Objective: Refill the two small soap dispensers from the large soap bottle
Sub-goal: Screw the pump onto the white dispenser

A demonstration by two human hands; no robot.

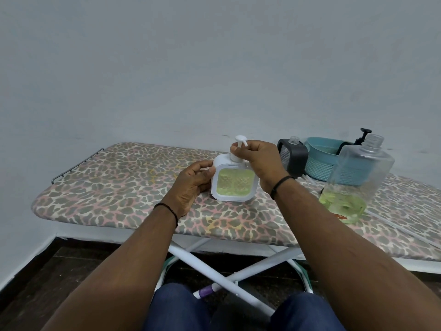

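Hands [191, 185] [260, 161] gripping white dispenser [235, 181], mid-board, large bottle [353, 180] near right

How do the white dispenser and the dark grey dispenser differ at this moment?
The white dispenser has its pump in place, gripped by the right hand; the dark grey dispenser has a bare open neck, no pump. The white one shows green soap through its window; I cannot tell the grey one's fill. The left hand holds the white one; the grey one stands untouched beside the teal basket. Both are squarish and stand on the ironing board.
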